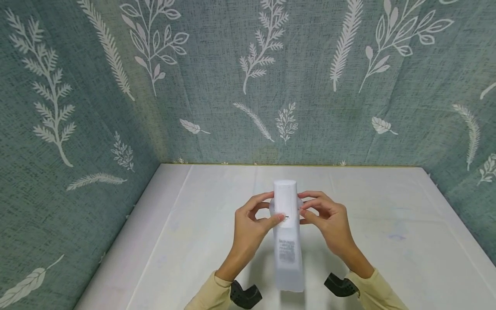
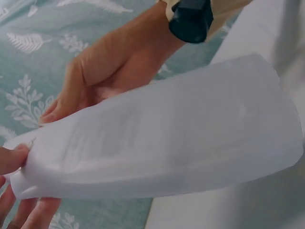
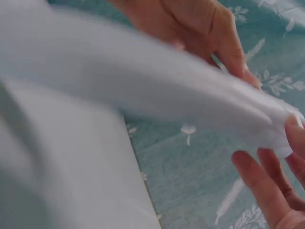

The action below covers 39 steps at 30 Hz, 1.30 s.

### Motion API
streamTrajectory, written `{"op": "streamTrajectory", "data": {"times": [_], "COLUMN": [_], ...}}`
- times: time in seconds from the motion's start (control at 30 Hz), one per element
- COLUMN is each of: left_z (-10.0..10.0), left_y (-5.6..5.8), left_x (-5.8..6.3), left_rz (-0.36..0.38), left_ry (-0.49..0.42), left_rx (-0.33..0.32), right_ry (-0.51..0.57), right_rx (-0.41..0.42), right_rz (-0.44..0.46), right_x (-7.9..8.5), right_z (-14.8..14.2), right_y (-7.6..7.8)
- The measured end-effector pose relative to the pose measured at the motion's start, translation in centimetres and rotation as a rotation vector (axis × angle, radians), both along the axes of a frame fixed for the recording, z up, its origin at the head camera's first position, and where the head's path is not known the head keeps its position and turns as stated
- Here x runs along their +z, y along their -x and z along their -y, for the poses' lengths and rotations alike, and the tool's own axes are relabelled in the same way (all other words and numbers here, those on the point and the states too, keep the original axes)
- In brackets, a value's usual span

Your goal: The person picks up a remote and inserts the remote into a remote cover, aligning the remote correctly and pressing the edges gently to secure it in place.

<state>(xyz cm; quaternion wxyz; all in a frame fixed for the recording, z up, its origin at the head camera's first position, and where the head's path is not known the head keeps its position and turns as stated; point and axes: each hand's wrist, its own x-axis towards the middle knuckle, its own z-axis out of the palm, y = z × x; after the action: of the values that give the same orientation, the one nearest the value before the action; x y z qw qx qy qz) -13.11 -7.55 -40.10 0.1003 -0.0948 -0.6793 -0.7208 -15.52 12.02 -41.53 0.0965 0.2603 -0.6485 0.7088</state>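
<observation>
A long white, smooth plastic piece [image 1: 286,271] with small grey print on its face is held up in front of me, its wide end towards me. It looks like a tapered tank or casing; a rounded translucent part shows behind its upper half. My left hand [image 1: 249,226] grips it from the left, thumb [image 2: 12,160] on the face by a small dark mark and fingers behind. From the right, my right hand [image 1: 327,221] holds its edge with thumb [image 3: 295,136] and fingertips. In the right wrist view the plastic piece [image 3: 190,90] is blurred.
Beneath the hands lies a white-covered table [image 1: 186,241]. Green leaf-patterned cloth [image 1: 217,86] hangs behind it and at both sides. Each wrist wears a black camera mount [image 1: 246,296] below a pale yellow sleeve [image 1: 211,295].
</observation>
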Motion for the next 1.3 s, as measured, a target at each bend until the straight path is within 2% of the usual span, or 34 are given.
{"op": "streamTrajectory", "data": {"times": [0.07, 0.2, 0.23, 0.3, 0.43, 0.5, 0.73, 0.8, 0.97, 1.13, 1.3], "left_z": [0.0, -0.1, -0.1, -0.1, -0.1, -0.2, -0.6, -0.8, -1.0, -1.1, -1.3], "left_y": [0.0, -0.7, -0.7, -0.7, 0.1, 0.1, -1.1, -1.1, -0.3, -0.1, -0.2], "left_x": [0.2, 1.7, 1.8, 1.7, 0.5, 0.7, 2.8, 2.5, 0.6, 0.3, 0.3], "left_rz": [-0.024, -0.015, -0.011, -0.008, -0.028, -0.032, -0.047, -0.058, -0.085, -0.126, -0.108], "left_ry": [0.012, 0.022, 0.019, 0.013, -0.001, 0.006, 0.153, 0.211, 0.330, 0.410, 0.480], "left_rx": [-0.003, -0.012, -0.014, -0.015, -0.013, -0.008, 0.056, 0.085, 0.140, 0.138, 0.123], "right_ry": [0.008, 0.025, 0.025, 0.028, 0.054, 0.072, 0.098, 0.092, 0.085, 0.084, 0.070], "right_rx": [-0.008, -0.021, -0.023, -0.020, 0.012, 0.027, 0.048, 0.046, 0.033, 0.032, 0.007], "right_rz": [0.001, 0.016, 0.025, 0.052, 0.100, 0.110, 0.170, 0.206, 0.276, 0.290, 0.330], "right_x": [0.2, 0.4, 0.5, 0.7, 0.9, 1.0, 0.8, 0.7, 0.5, 0.4, 0.4], "right_z": [0.1, 0.5, 0.6, 0.7, 0.7, 0.7, 0.5, 0.5, 0.6, 0.7, 0.6], "right_y": [0.0, 0.0, 0.0, -0.1, -0.1, 0.0, 0.0, 0.0, -0.2, -0.2, -0.3]}}
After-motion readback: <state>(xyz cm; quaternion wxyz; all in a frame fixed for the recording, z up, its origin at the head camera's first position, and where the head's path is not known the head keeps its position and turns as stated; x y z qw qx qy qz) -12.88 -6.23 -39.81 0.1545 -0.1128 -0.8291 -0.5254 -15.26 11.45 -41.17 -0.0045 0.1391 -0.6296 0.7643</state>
